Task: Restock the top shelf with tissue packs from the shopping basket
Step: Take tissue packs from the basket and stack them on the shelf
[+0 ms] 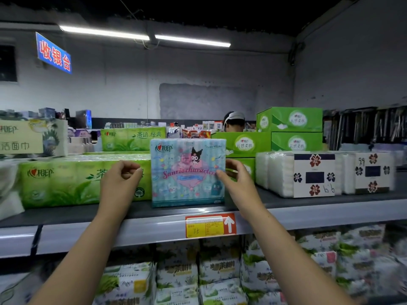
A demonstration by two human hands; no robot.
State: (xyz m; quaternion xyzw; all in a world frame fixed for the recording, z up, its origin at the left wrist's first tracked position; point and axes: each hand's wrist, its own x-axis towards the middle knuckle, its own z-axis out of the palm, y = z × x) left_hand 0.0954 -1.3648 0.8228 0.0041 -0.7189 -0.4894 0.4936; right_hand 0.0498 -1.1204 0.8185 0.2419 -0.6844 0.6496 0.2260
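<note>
A light-blue tissue pack [187, 172] with cartoon characters stands upright near the front of the top shelf [136, 230]. My right hand [236, 179] holds the pack's right edge, with the thumb on the front face and the fingers behind the side. Just left of the pack and a small gap away from it, my left hand [120, 181] has its fingers curled in and holds nothing. It is in front of a long green tissue pack [66, 183]. The shopping basket is out of view.
White packs with flower labels [308, 175] lie to the right on the same shelf, and green tissue boxes [288, 128] are stacked behind. A red and yellow price tag [210, 225] is on the shelf edge. More packs [198, 271] fill the shelf below. A person's head [234, 122] shows beyond.
</note>
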